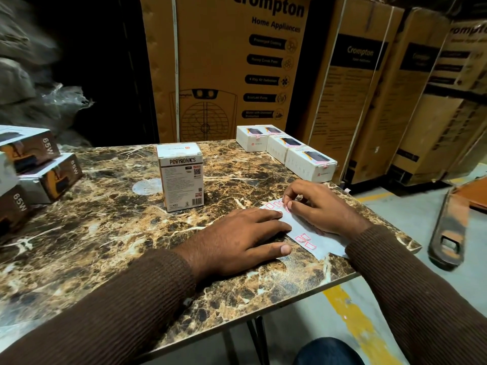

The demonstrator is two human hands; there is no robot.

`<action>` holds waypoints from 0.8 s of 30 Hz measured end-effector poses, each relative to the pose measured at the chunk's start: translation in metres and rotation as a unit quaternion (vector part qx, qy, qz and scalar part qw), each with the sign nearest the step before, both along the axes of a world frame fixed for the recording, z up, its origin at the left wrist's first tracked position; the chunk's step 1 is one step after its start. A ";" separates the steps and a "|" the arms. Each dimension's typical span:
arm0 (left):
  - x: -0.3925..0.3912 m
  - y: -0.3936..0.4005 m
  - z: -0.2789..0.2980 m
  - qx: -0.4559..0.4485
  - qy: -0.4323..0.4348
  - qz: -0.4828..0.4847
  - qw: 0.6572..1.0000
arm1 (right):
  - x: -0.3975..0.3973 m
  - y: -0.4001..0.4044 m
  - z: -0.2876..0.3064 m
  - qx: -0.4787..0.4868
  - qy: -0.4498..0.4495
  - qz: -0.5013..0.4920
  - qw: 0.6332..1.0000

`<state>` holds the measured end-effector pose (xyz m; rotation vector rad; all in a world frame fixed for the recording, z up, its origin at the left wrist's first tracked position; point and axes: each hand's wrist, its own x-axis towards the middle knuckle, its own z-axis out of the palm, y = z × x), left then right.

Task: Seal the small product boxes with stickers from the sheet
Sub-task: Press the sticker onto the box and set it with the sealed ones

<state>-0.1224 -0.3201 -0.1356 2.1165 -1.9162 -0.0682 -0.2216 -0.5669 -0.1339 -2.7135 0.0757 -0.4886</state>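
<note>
Hands work at the near right edge of the table [110,233]. The left hand [237,237] lies flat, fingers spread, pressing down the left edge of the sticker sheet [313,241]. The right hand [316,206] rests on the sheet's far end, its fingertips [289,205] curled and pinching at a red-outlined sticker [286,206]. More stickers [305,239] sit near the sheet's near end. Just beyond the hands an upright Portronics box [181,177] stands mid-table. At the far right corner lie white boxes [287,151] in a row, touching. At the left edge sit stacked 65W boxes [34,169]. Behind the table stand large Crompton cartons [226,67].
</note>
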 end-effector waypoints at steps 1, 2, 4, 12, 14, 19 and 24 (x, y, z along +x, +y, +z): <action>0.000 0.000 0.000 0.001 0.000 0.001 1.000 | -0.001 0.001 0.000 0.008 -0.004 0.001 1.000; 0.000 0.000 0.001 0.002 0.000 0.002 1.000 | -0.001 0.002 0.001 0.019 -0.007 0.000 1.000; -0.001 0.000 0.001 0.001 -0.001 0.002 1.000 | -0.003 0.005 0.000 0.041 -0.011 -0.006 0.999; 0.000 0.000 -0.001 -0.007 -0.008 0.000 1.000 | -0.004 0.001 -0.001 0.093 -0.029 -0.027 0.995; 0.001 0.000 -0.002 -0.009 -0.012 -0.003 1.000 | -0.004 0.002 -0.002 0.082 -0.024 -0.033 0.996; 0.001 0.001 0.000 -0.010 -0.022 -0.005 1.000 | -0.005 0.005 0.000 0.053 -0.022 -0.049 0.997; 0.000 0.006 0.004 -0.027 -0.014 -0.009 0.999 | -0.007 0.013 0.003 0.028 -0.019 -0.053 0.998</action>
